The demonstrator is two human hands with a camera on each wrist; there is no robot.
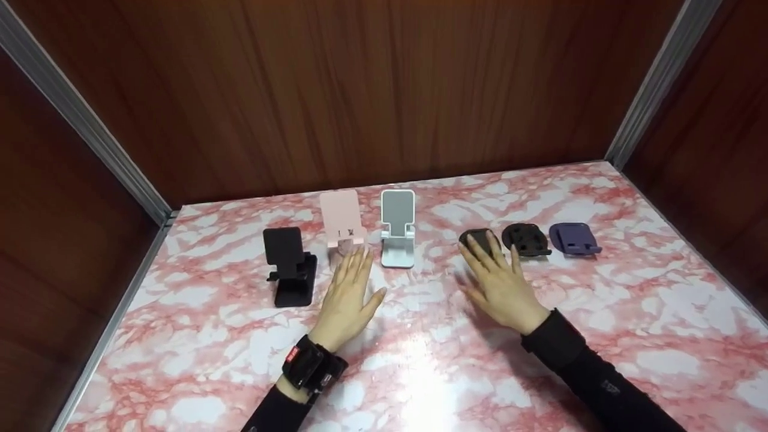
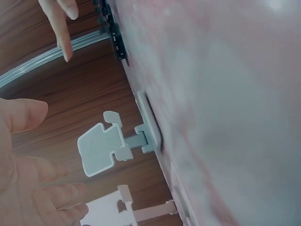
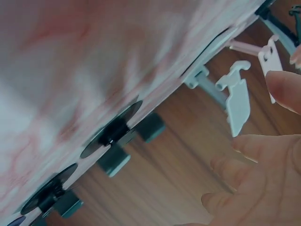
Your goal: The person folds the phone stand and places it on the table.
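Note:
My left hand (image 1: 348,300) is held with its fingers straight, just in front of a pink phone stand (image 1: 342,219). In the left wrist view nothing lies in that hand's palm (image 2: 23,174). A black phone stand (image 1: 285,249) stands unfolded left of it, and a white phone stand (image 1: 398,228) with a grey pad is upright to its right. My right hand (image 1: 501,291), fingers spread, is over or just before a dark round-based folded stand (image 1: 480,237) and partly covers it; I cannot tell whether they touch. The right wrist view shows its palm (image 3: 268,179) holding nothing.
Right of the right hand lie another black folded stand (image 1: 526,239) and a purple folded stand (image 1: 574,238). All stand on a red-and-white marbled table (image 1: 384,372). Brown wood-grain panels (image 1: 384,90) with metal corner strips (image 1: 651,84) enclose it at the back and sides.

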